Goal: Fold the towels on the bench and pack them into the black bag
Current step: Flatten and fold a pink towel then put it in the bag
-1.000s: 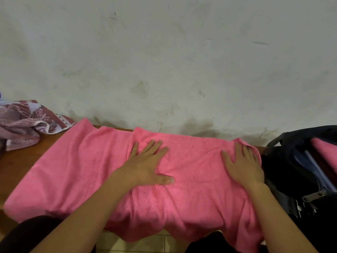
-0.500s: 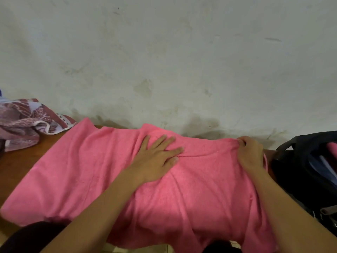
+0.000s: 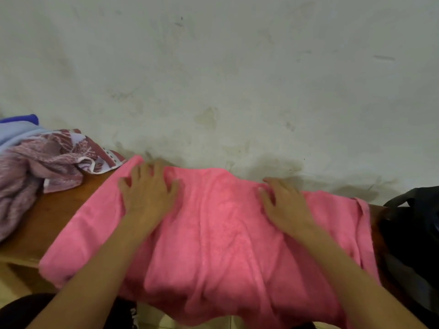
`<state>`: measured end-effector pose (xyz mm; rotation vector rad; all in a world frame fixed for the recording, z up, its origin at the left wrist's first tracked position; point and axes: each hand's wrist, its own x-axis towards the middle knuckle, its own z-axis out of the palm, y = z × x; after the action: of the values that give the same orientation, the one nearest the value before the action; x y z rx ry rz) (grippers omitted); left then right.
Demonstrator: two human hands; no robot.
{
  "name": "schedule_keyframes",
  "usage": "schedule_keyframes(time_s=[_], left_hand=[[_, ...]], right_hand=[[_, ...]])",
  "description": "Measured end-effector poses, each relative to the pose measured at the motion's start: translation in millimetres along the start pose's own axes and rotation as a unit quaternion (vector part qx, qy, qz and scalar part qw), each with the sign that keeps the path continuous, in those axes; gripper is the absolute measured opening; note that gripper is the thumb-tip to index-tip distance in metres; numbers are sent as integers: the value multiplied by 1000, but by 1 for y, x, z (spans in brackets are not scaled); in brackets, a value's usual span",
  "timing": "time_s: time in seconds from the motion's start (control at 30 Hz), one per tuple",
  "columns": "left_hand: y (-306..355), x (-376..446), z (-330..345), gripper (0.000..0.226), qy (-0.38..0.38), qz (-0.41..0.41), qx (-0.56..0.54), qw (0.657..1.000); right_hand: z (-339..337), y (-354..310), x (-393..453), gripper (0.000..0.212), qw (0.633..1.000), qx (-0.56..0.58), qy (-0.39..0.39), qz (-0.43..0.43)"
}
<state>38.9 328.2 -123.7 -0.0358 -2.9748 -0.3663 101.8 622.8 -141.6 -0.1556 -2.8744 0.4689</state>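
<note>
Across the wooden bench (image 3: 47, 217), a pink towel (image 3: 225, 245) is lying spread, its near edge hanging over. The left hand (image 3: 148, 193) and right hand (image 3: 285, 205) are pressing flat, each grip apart, clamping nothing. Folding looks barely begun; a patterned towel (image 3: 47, 160) is waiting left, the black bag (image 3: 413, 233) right.

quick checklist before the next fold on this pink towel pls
1. Both hands flat on the pink towel: ok, left hand and right hand press its far part.
2. Towel smooth: not ok, creases down the middle.
3. Towel fully on the bench: not ok, near edge hangs off.
4. Other towels clear: ok, heaped at left.
5. Black bag open: cannot tell.
</note>
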Motion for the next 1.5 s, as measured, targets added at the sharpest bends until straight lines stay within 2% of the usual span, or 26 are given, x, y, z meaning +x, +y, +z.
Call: schedule_keyframes(time_s=[0.1, 0.2, 0.43, 0.67, 0.77, 0.87, 0.93, 1.03, 1.17, 1.33, 1.5], left_hand=[[-35, 0, 0, 83, -29, -27, -37, 999], [-59, 2, 8, 90, -49, 9, 8, 999], [-90, 28, 10, 95, -54, 8, 54, 997], [-111, 61, 1, 113, -72, -9, 31, 997], [-114, 60, 1, 102, -67, -9, -6, 998], [-105, 47, -5, 82, -44, 29, -30, 998], [-89, 33, -9, 83, -29, 55, -25, 998], [-69, 14, -5, 92, -57, 54, -18, 997], [-74, 18, 8, 101, -118, 64, 84, 987], [-76, 33, 10, 102, -114, 92, 103, 984], [-75, 44, 13, 102, -113, 98, 109, 983]], right_hand=[[11, -24, -16, 82, 994, -75, -73, -10], [14, -25, -18, 92, 989, -111, -102, 0], [13, -21, -6, 91, 988, -118, -101, 10], [13, -13, -3, 84, 993, -89, -72, 7], [12, -14, -4, 80, 997, -51, -49, -13], [10, -18, -9, 74, 1000, 13, 6, -23], [10, -22, -12, 73, 999, 11, 20, -23], [10, -28, -20, 80, 999, -41, -14, -23], [5, -24, -31, 90, 992, -94, -89, 6], [0, -19, -36, 81, 984, -131, -122, 27], [2, -16, -27, 81, 985, -123, -113, 32]])
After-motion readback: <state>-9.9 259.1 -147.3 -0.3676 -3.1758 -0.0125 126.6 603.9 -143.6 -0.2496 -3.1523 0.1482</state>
